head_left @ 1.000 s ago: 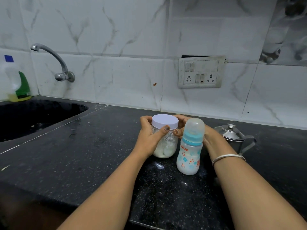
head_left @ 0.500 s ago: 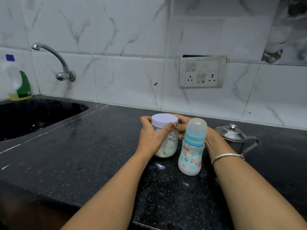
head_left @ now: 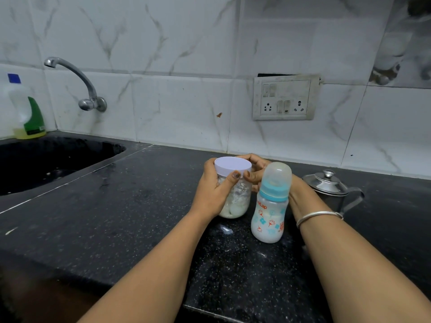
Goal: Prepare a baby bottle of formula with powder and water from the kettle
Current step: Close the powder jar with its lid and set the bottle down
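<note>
- Baby bottle [head_left: 270,213] stands upright on the black counter [head_left: 116,217], with its clear dome cap and teal collar on. It is just right of the powder jar [head_left: 239,195] and nearer the person.
- Powder jar appears to rest on the counter with its white lid [head_left: 232,166] in place. Pale powder sits in its lower part.
- Left hand [head_left: 211,194] wraps the jar's body, thumb across the front glass just under the lid.
- Right hand [head_left: 256,170] reaches behind the bottle and curls round the lid, fingers on the far rim and thumb on the near edge.
- Step in hand, by judgement: unscrewing the lid. The left hand should pin the glass flat to the counter while the right turns. The right wrist passes close to the bottle, so a wide swing could tip it.
- Steel kettle [head_left: 331,190], lid on, stands to the right, beyond the right forearm.
- Sink [head_left: 46,159], tap [head_left: 77,82] and detergent bottle [head_left: 25,108] lie well apart to the left.
</note>
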### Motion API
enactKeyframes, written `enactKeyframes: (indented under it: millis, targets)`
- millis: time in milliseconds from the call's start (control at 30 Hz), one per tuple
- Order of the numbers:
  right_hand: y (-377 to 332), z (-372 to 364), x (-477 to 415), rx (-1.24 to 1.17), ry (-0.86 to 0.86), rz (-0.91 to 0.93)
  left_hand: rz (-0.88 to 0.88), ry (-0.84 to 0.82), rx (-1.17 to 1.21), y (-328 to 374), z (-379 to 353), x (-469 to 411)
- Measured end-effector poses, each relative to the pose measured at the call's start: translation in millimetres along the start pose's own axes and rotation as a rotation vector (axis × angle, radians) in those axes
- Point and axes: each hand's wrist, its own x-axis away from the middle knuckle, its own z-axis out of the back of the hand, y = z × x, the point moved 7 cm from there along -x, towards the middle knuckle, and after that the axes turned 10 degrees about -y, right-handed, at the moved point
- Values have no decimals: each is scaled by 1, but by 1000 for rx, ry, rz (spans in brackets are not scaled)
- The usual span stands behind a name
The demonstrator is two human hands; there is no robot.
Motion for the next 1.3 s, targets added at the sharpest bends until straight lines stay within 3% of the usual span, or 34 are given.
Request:
enactKeyframes:
  millis: [233,533,733,833,933,1067,1167,1300]
  targets:
    - [5,-3,-7,-60,-83,-84,61,-73,-68,-4,0,0]
    - [6,1,-7,18,-22,-57,49,-59,-131,2,-2,-2]
    - [15,3,-5,-99,-24,-132,33,-46,-128,-3,3,-3]
    - [13,4,4,-239,94,-153,22,-59,-134,-3,4,-1]
    - [8,9,17,-407,240,-123,-17,46,-265,6,14,6]
    - [-1,12,38,-392,350,-104,-366,330,-444,53,24,26]
    - [-9,7,55,-409,407,-54,-529,193,-467,80,-5,36]
    - [-18,-1,80,-459,451,33,-326,-144,-285,73,-52,43]
